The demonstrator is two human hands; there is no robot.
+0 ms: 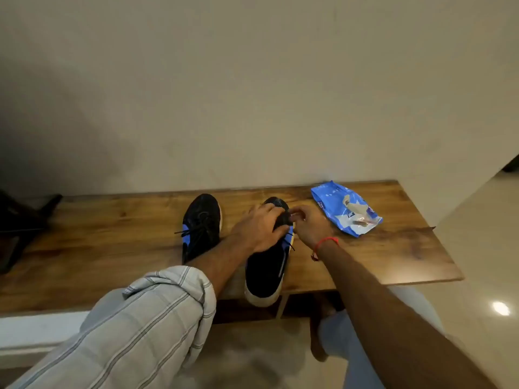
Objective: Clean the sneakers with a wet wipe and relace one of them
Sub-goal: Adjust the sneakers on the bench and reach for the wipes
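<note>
Wooden bench — set against a plain wall; all smaller items are borne on its top.

Right-hand sneaker — black with blue panels and a white sole, heel overhanging the near edge of the bench. It is gripped over the tongue by the left hand, fingers curled round the upper. A black lace is pinched near the eyelets by the right hand, whose wrist is ringed by a red thread.

Second sneaker — just beside the first, to its left, laced, untouched.

Wet-wipe pack — blue, laid flat near the bench's right end, apart from both shoes.
</note>
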